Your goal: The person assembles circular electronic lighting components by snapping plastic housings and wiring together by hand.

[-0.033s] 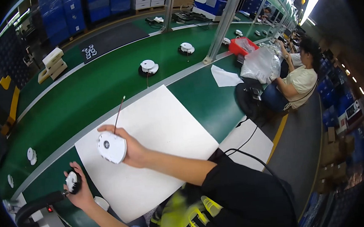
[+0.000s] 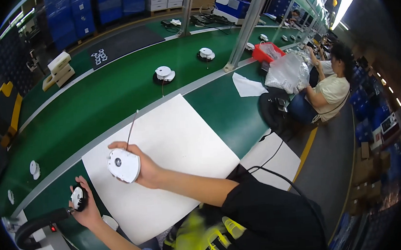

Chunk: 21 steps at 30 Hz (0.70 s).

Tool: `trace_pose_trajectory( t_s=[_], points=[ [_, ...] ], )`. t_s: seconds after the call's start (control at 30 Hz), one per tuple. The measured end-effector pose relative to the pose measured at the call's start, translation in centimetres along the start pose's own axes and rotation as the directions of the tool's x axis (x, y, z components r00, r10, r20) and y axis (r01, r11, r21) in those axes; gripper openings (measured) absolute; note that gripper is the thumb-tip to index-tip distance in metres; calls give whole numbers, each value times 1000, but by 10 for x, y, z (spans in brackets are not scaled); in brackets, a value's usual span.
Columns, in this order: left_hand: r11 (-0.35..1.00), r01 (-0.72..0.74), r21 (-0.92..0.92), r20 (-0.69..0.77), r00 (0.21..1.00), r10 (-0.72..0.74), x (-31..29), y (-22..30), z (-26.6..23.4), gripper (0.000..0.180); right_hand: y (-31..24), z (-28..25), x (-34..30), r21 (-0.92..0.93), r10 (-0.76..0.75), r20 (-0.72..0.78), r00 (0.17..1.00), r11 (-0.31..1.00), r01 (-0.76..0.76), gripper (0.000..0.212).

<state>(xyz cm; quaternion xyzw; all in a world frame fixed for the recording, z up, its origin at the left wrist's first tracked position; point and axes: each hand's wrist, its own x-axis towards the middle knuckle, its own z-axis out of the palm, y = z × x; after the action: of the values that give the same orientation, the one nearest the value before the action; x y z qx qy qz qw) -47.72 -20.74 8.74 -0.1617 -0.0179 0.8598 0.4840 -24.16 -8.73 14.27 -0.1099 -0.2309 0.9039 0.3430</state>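
Note:
My right hand [image 2: 149,172] holds a white plastic housing [image 2: 125,165] with rounded edges and a small round hub in its face. A thin cable [image 2: 131,125] with a small tip sticks up from it, and a white board [image 2: 173,141] lies below. Further left, my left hand [image 2: 89,211] has its fingers curled round a small round black-and-white part [image 2: 78,198]. That part is close to the tip of a curved black hose [image 2: 42,225]; whether they touch I cannot tell.
Beyond the board runs a green conveyor [image 2: 115,103] carrying white-and-black units [image 2: 163,73]. A grey box with a red-lit switch [image 2: 57,244] stands by the hose. At right are a metal post [image 2: 249,24], a red bin [image 2: 266,52], plastic bags [image 2: 287,72] and a seated person [image 2: 330,88].
Hardly anything differs. The white housing in my right hand sits very slightly lower, and my left hand has shifted a touch. Both hands keep their hold.

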Motion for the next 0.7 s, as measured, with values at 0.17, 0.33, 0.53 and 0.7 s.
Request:
trace_pose_trajectory(
  t_s=[0.17,0.33,0.53,0.7],
  points=[
    [987,-120,112,44,992,115,-95,-35,-14,60,65,-14,40,-241,99,-55,994,964,-109,28],
    [998,47,30,215,975,-52,-172,-59,-27,68,152,-45,129,-230,219,11,976,950,-211,31],
    [951,-258,173,211,952,219,-207,-20,-7,51,158,13,80,-230,447,90,890,879,-419,29],
    [929,-318,190,156,944,291,-193,4,7,53,170,35,64,-131,484,-9,875,867,-481,32]
  ],
)
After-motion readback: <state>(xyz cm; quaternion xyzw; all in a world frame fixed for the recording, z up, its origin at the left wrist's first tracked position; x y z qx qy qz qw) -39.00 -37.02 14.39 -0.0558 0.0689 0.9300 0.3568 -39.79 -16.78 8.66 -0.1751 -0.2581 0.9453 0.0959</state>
